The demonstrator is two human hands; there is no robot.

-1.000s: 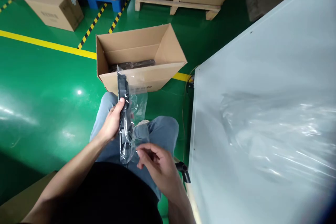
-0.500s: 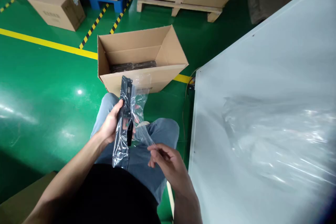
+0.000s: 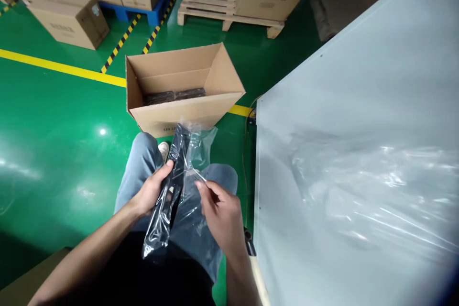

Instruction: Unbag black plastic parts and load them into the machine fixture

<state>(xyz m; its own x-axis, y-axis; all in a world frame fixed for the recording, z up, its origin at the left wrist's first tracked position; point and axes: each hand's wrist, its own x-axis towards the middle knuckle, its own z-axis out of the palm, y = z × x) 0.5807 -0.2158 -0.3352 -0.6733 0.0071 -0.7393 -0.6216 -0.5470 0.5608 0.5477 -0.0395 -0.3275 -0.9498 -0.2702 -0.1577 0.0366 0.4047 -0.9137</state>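
Observation:
A long black part [image 3: 179,146] sits in a clear plastic bag [image 3: 201,146] above my lap; its exact kind I cannot make out. My left hand [image 3: 152,191] is closed around its left side, thumb on top, the other fingers hidden behind it. To the right, my right hand [image 3: 220,205] pinches the loose film of the bag between thumb and forefinger. The bag's free flap spreads out to the right of the part, and its lower end hangs toward my body.
An open cardboard box [image 3: 186,114] on the floor before my knees holds dark pieces. At right stands a pale grey table [image 3: 287,258] with clear plastic bags [image 3: 376,186] on it. Farther off are a wooden pallet [image 3: 208,2], a blue pallet [image 3: 154,16] and closed cartons [image 3: 71,21].
The bagged part has come down closer to my body and tilts more to the right. My right hand has moved up along the film, nearer the part. The view has shifted slightly.

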